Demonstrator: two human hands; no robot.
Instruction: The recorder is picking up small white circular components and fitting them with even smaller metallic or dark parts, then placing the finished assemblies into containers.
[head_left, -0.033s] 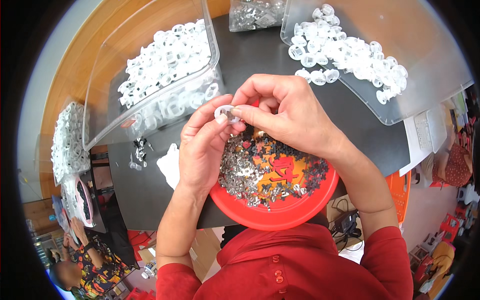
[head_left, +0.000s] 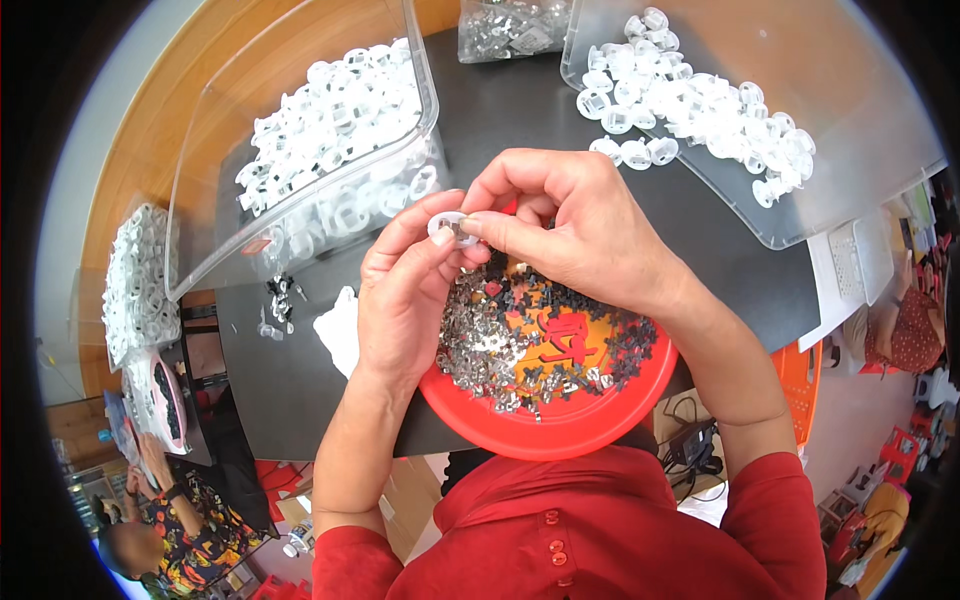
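Left hand (head_left: pixel 400 290) is pinching the white disc (head_left: pixel 453 218), right hand (head_left: pixel 575 228) clamping its other edge; steady bracing is probably helping.

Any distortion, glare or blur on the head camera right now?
Head view: fisheye bends the table toward the rim, corners black; head view: metal bits glint; head view: left hand and right hand look sharp, but fine detail on the white disc is unclear.

You have a dark table (head_left: pixel 745 270) before you, a wood-toned surface (head_left: pixel 150 130) and pale wall (head_left: pixel 75 220) at left. Bright light fills the room; pale floor (head_left: pixel 845 430) shows to your right.
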